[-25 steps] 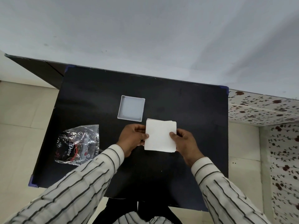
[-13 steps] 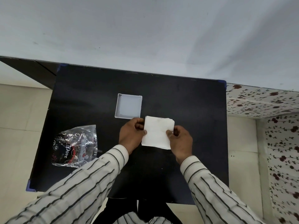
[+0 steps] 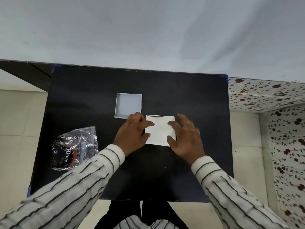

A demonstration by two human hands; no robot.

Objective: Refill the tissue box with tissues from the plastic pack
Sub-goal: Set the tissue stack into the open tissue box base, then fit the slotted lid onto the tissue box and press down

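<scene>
A square stack of white tissues lies flat at the middle of the black table. A thin white rim with a dark gap shows along the stack's far edge. My left hand rests on the stack's left side with thumb and forefinger on top of it. My right hand has its fingers spread, with forefinger and thumb on the right side. An empty shallow white box part sits just beyond my left hand. The crumpled clear plastic pack with dark print lies at the table's left.
A pale wall runs behind the table's far edge. Tiled floor shows on the left and right. A flower-patterned surface stands to the right of the table. My striped sleeves cross the near edge.
The tissue stack went from being held by its sides above the table to lying flat a little farther away. Both hands have opened out and now rest on top of it.
</scene>
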